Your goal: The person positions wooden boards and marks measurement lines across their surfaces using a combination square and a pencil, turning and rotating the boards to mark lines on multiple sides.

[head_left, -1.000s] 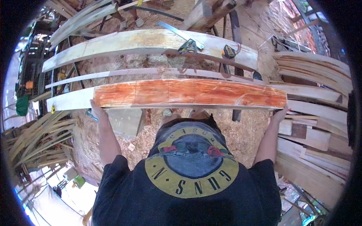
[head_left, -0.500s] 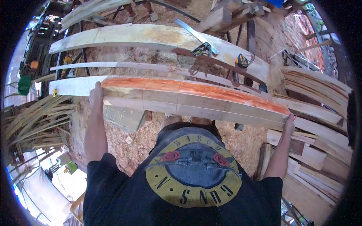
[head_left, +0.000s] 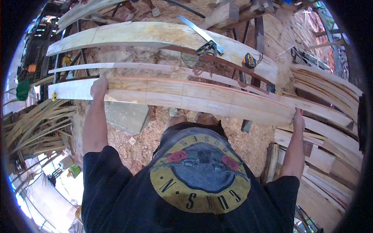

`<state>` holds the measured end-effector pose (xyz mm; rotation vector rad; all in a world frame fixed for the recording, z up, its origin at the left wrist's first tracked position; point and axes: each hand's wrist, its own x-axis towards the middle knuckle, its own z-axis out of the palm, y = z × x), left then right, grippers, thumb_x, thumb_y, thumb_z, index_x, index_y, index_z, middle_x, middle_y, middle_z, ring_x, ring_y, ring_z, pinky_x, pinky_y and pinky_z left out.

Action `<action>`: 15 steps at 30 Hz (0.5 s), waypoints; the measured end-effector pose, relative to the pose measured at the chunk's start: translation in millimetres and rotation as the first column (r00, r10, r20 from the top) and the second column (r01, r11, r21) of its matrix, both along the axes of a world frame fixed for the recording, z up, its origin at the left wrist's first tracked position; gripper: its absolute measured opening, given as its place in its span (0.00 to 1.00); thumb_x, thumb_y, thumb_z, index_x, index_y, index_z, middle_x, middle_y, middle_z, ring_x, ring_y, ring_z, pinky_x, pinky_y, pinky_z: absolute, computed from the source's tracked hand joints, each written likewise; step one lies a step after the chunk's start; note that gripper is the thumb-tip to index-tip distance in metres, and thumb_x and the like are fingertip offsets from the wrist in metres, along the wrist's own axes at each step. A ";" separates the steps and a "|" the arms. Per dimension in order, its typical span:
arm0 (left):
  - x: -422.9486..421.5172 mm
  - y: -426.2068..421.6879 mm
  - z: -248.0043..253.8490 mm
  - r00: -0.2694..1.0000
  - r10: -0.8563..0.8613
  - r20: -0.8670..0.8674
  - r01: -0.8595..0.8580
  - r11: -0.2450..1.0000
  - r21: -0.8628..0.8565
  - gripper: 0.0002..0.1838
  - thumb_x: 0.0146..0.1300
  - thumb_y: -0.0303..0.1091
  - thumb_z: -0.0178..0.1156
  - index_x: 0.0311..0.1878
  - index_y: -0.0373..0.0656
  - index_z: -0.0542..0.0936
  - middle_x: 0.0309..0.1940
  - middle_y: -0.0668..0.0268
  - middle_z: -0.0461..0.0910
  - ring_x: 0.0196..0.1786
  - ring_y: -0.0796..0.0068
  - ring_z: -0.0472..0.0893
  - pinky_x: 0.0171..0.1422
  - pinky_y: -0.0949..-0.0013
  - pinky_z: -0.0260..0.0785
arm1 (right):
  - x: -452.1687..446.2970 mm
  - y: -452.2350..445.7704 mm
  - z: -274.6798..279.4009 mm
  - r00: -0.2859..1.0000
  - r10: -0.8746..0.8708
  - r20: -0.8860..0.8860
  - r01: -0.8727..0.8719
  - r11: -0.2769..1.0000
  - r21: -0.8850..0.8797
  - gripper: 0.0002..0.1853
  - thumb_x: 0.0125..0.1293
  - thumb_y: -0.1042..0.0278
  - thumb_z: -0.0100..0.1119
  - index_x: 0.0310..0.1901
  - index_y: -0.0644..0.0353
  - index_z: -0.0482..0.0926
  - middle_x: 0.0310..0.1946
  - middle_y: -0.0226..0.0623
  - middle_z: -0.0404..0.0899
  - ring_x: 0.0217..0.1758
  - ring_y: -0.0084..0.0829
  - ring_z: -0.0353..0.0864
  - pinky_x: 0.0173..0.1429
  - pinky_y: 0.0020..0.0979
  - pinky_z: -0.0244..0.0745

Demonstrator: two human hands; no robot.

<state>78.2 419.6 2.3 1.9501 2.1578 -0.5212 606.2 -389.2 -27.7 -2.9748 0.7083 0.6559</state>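
Observation:
A long wooden beam lies crosswise in front of my body. Thin pencil lines cross its pale faces, and a narrow orange-red strip shows along its far edge. My left hand is closed around its left end. At the right end, my right hand grips the beam, its fingers partly hidden. A small red item sticks out by that hand, too small to name. Under the beam's left end, a white board extends outward, with a small yellow object on it.
Beyond the beam, a wide plank carries a combination square and a yellow-black tape measure. A thin wooden strip runs between them. Stacked boards lie right, loose slats left. Another person's feet show at the top.
The beam has rolled in my hands: its broad orange-red face, uppermost before, now shows only as a thin line at the far edge. Pale, pencil-marked faces are turned up.

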 end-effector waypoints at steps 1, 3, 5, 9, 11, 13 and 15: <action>1.0 0.9 -2.8 1.000 -0.011 0.008 0.011 1.000 0.008 0.42 0.69 0.63 0.36 0.63 0.35 0.81 0.63 0.50 0.80 0.68 0.52 0.78 0.71 0.54 0.65 | -0.6 0.6 3.7 1.000 0.015 -0.015 -0.015 1.000 0.009 0.56 0.60 0.14 0.38 0.64 0.66 0.79 0.64 0.57 0.77 0.72 0.48 0.72 0.72 0.45 0.64; -5.1 3.1 -5.8 0.999 -0.027 0.018 0.026 0.999 0.028 0.42 0.69 0.64 0.34 0.62 0.35 0.81 0.62 0.49 0.81 0.68 0.51 0.78 0.70 0.54 0.66 | 6.5 -10.5 -3.5 0.999 0.005 -0.036 -0.003 0.998 0.055 0.57 0.60 0.13 0.38 0.64 0.67 0.79 0.64 0.57 0.78 0.72 0.49 0.72 0.72 0.45 0.63; -9.7 7.6 -13.0 0.999 0.018 0.045 -0.019 1.000 0.025 0.45 0.69 0.67 0.32 0.61 0.35 0.82 0.61 0.47 0.81 0.67 0.50 0.78 0.70 0.53 0.66 | 20.0 -34.6 -24.6 1.000 0.022 0.014 -0.024 0.991 0.131 0.59 0.58 0.12 0.39 0.63 0.70 0.78 0.63 0.58 0.78 0.72 0.49 0.72 0.73 0.45 0.62; -13.3 -11.4 -2.4 0.992 -0.045 0.114 0.039 0.997 0.059 0.51 0.68 0.75 0.29 0.60 0.35 0.83 0.58 0.43 0.82 0.66 0.47 0.78 0.69 0.51 0.65 | 13.5 -55.3 -24.3 0.990 -0.043 0.131 0.003 0.955 0.296 0.59 0.55 0.13 0.53 0.63 0.74 0.77 0.63 0.57 0.77 0.69 0.46 0.73 0.72 0.40 0.64; -18.6 -13.7 -6.7 0.983 -0.066 0.173 0.053 0.995 0.081 0.54 0.67 0.78 0.28 0.59 0.35 0.83 0.58 0.41 0.81 0.65 0.45 0.78 0.70 0.50 0.65 | 6.1 -56.6 -16.0 0.991 -0.051 0.124 0.013 0.956 0.295 0.61 0.54 0.13 0.54 0.63 0.75 0.77 0.64 0.59 0.76 0.70 0.47 0.72 0.73 0.40 0.63; -27.3 -10.6 -14.4 0.963 -0.083 0.256 0.058 0.993 0.103 0.56 0.65 0.81 0.29 0.58 0.35 0.84 0.57 0.40 0.81 0.65 0.44 0.78 0.69 0.49 0.64 | 7.3 -60.8 -18.7 0.993 0.034 0.111 -0.058 0.973 0.224 0.66 0.53 0.07 0.45 0.61 0.78 0.76 0.64 0.65 0.75 0.73 0.53 0.69 0.75 0.44 0.61; -40.0 -0.7 -27.8 0.928 -0.096 0.360 0.057 0.991 0.119 0.56 0.64 0.82 0.30 0.58 0.35 0.84 0.57 0.39 0.81 0.65 0.42 0.77 0.69 0.49 0.64 | 10.4 -66.1 -19.8 0.993 0.045 0.109 -0.059 0.991 0.124 0.62 0.55 0.09 0.45 0.62 0.75 0.77 0.64 0.64 0.76 0.72 0.52 0.72 0.74 0.42 0.63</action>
